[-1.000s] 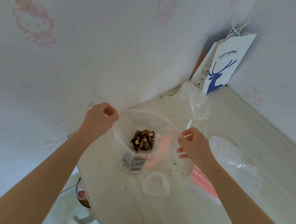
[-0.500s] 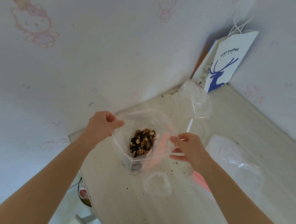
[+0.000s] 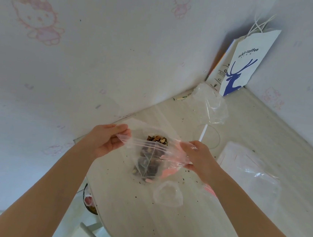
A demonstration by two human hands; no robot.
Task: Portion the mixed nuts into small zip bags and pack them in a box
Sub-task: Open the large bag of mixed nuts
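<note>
A clear zip bag is stretched between my two hands above the table. My left hand pinches its left top corner. My right hand holds its right side, the fingers partly behind the plastic. Mixed nuts fill a clear square container standing on the table right behind the bag, seen through it. Pink print on the bag shows near my right hand.
A white table with scattered crumbs sits in a wall corner. A blue-and-white paper coffee bag stands at the back. Crumpled clear plastic, a glass bowl, a stack of zip bags and a small plastic lid lie around.
Earlier both hands held the bag's mouth wide open around the nut container. Now the bag's top is pulled flat and taut between the hands, in front of the container.
</note>
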